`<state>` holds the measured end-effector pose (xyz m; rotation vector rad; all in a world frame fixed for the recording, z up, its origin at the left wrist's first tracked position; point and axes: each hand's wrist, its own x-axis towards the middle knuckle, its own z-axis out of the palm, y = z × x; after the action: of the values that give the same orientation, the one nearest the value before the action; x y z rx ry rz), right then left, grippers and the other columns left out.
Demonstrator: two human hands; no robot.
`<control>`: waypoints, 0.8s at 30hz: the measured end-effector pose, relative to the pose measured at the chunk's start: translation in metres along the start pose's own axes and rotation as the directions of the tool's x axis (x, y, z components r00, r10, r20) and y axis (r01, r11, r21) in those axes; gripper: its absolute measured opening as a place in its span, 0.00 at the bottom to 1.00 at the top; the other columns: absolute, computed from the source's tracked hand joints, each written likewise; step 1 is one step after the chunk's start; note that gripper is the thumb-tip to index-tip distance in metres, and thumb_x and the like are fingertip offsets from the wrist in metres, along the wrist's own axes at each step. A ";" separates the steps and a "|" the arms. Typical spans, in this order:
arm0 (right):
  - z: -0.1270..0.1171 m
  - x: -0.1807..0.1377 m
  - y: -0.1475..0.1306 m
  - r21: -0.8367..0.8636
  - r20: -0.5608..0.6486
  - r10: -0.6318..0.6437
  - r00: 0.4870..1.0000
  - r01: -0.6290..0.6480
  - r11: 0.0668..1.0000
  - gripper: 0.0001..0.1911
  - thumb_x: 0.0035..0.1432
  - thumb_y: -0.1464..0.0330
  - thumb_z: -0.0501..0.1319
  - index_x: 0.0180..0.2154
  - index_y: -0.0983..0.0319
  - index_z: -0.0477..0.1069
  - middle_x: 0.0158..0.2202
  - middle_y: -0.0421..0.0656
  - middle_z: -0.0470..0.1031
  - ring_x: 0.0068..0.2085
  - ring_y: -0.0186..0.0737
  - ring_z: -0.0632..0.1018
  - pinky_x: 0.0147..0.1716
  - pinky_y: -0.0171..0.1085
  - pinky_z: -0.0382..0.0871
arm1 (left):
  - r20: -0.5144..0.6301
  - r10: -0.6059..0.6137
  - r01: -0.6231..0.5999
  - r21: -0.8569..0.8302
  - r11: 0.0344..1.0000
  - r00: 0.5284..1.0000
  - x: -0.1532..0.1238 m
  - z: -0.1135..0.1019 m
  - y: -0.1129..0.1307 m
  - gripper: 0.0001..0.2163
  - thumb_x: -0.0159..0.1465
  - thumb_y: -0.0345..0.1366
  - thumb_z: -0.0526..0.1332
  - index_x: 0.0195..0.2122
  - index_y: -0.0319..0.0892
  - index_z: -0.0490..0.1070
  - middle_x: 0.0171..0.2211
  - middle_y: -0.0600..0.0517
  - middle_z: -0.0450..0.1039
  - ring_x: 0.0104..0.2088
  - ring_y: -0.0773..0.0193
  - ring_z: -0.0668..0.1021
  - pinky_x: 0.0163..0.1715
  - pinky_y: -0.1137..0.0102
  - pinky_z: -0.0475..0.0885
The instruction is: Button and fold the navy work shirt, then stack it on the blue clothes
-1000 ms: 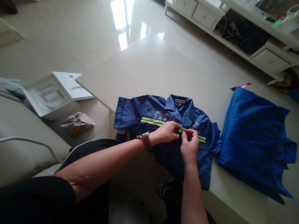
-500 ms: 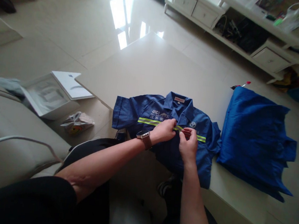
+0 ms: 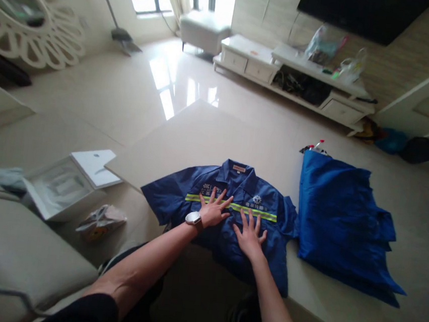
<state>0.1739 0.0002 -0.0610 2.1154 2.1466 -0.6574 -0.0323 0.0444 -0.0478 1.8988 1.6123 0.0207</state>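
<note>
A dark blue work shirt (image 3: 180, 198) with a yellow-green reflective stripe lies front up at the near edge of a pale table (image 3: 217, 136), its hem hanging over the edge. My left hand (image 3: 213, 209), a watch on its wrist, lies flat on the shirt's chest with fingers spread. My right hand (image 3: 249, 235) lies flat beside it, a little lower, fingers also spread. Neither hand holds anything.
A pile of brighter blue cloth (image 3: 341, 224) lies on the table to the right. An open white box (image 3: 64, 187) and a crumpled bag (image 3: 100, 218) sit on the floor at left. A sofa (image 3: 12, 253) is at near left, a white TV stand (image 3: 294, 80) at the back.
Both hands let go of the shirt front they were pinching at the stripe and now lie flat and spread on it. The camera tilted up, showing more of the room.
</note>
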 end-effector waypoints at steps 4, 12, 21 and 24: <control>-0.045 0.078 -0.034 0.015 -0.137 0.027 0.990 -0.025 1.000 0.32 0.73 0.56 0.51 0.74 0.50 0.55 0.77 0.49 0.50 0.77 0.59 0.44 0.67 0.75 0.47 | -0.205 0.016 -0.006 0.046 0.999 0.979 0.054 -0.067 0.006 0.33 0.74 0.46 0.50 0.79 0.55 0.44 0.80 0.50 0.39 0.79 0.42 0.41 0.71 0.30 0.39; -0.034 -0.016 0.011 -0.014 -0.058 0.072 0.996 -0.073 0.997 0.33 0.66 0.50 0.57 0.71 0.44 0.63 0.77 0.43 0.50 0.76 0.71 0.48 0.61 0.78 0.57 | 0.151 -0.292 0.295 0.002 0.956 0.945 -0.040 -0.041 -0.033 0.39 0.65 0.56 0.61 0.77 0.63 0.49 0.80 0.49 0.34 0.74 0.15 0.36 0.53 0.12 0.47; -0.001 -0.041 0.068 0.193 -0.163 0.285 0.945 -0.252 0.948 0.33 0.67 0.57 0.51 0.70 0.55 0.63 0.76 0.49 0.55 0.76 0.60 0.53 0.67 0.65 0.56 | -0.107 -0.279 0.271 -0.084 0.959 0.954 -0.044 -0.052 -0.084 0.35 0.66 0.49 0.58 0.75 0.57 0.55 0.80 0.47 0.41 0.78 0.38 0.44 0.68 0.32 0.50; -0.009 -0.053 0.074 0.373 -0.158 0.478 0.864 -0.396 0.839 0.33 0.64 0.57 0.53 0.65 0.65 0.66 0.70 0.63 0.63 0.70 0.67 0.65 0.63 0.63 0.63 | -0.246 -0.488 0.456 -0.178 0.872 0.837 -0.065 -0.051 -0.103 0.35 0.65 0.43 0.58 0.74 0.47 0.57 0.76 0.36 0.52 0.74 0.37 0.59 0.63 0.42 0.66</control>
<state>0.2511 -0.0487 -0.0546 2.8787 1.6126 -0.7768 -0.1593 0.0144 -0.0308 1.4101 2.1946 0.1799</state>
